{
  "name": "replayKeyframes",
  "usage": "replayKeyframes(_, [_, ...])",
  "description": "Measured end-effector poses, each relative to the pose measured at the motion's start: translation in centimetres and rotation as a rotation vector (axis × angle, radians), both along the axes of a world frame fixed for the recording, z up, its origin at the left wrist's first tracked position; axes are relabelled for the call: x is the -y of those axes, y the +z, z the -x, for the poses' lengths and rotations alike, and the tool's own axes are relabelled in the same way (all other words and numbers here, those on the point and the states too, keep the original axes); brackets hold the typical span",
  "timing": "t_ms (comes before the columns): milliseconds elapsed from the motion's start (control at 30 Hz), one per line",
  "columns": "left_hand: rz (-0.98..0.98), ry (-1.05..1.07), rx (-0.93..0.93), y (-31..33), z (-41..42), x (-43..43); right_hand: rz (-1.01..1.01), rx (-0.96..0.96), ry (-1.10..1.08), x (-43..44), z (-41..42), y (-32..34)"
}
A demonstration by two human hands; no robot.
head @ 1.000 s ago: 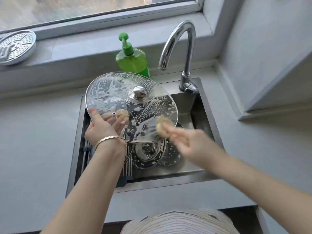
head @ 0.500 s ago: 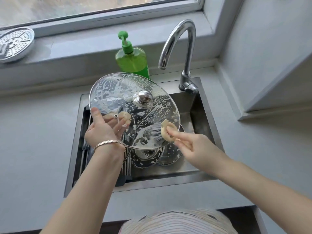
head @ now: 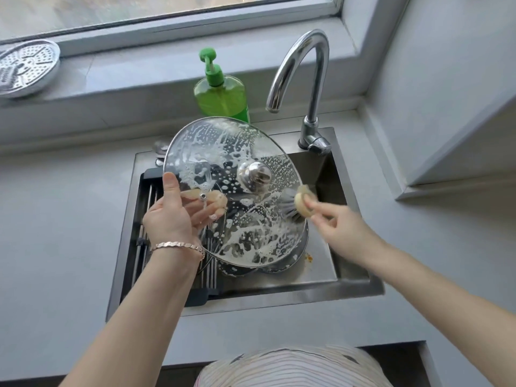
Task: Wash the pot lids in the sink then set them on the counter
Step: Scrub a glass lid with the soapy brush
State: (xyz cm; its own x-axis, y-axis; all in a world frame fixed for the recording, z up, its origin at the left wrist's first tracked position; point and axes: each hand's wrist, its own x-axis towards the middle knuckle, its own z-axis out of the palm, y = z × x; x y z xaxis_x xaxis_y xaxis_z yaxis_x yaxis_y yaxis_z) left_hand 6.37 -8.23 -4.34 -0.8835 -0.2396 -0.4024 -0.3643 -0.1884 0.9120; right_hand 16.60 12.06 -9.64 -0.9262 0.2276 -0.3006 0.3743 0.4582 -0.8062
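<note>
Over the sink's (head: pixel 279 300) left edge, left hand (head: pixel 170 216) pinches the soapy lid (head: pixel 240 210) by its rim (thumb on top), right hand (head: pixel 343 227) grips the brush (head: pixel 300 203): one hard scrub could slip it free!

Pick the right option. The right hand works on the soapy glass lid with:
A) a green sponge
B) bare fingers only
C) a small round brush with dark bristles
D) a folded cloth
C: the right hand pinches a round brush by its pale head, and the brush's dark bristles touch the right edge of the glass lid.
</note>
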Motion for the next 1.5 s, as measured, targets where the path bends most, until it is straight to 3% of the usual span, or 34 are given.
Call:
replayKeyframes(100, [0.007,-0.019,0.009,0.1,0.0,0.4,0.112,0.010,0.147,1.4,-1.3,0.9])
replayKeyframes(233, [-0.024,-0.071,0.035,0.1,-0.4,0.4,0.002,0.055,-0.080,-1.3,0.4,-0.9])
replayKeyframes(367, [-0.047,-0.074,0.077,-0.1,-0.3,0.8,0.084,0.017,0.080,0.7,-0.2,0.3])
replayKeyframes(500, [-0.047,-0.109,0.092,-0.4,-0.8,0.9,-0.027,0.089,-0.101,-1.3,1.1,-0.2])
replayKeyframes(667, [0.019,-0.060,0.097,-0.7,-1.0,1.0,0.136,0.026,0.098,3.0,-1.2,2.5])
replayKeyframes(767, [0.011,0.001,0.085,-0.7,-1.1,0.8,0.157,-0.051,-0.065,3.2,-1.3,3.5])
replayKeyframes(1033, [0.170,-0.113,-0.113,0.5,-1.4,-1.2,-0.161,-0.057,0.041,4.5,1.4,3.8])
replayKeyframes(1167, [0.139,-0.069,-0.120,1.2,-0.8,-1.3,-0.487,-0.189,0.104,4.9,1.3,5.1])
replayKeyframes(1267, [0.157,-0.094,-0.150,1.5,-1.1,-1.8,-0.564,-0.208,0.074,4.8,2.0,5.5])
replayKeyframes(1367, [0.244,-0.169,-0.240,1.2,-2.0,-2.3,-0.381,-0.133,-0.002,3.7,3.5,5.5])
replayKeyframes(1500, [0.291,-0.195,-0.277,0.4,-2.2,-1.8,0.102,0.050,-0.095,1.4,4.9,4.0])
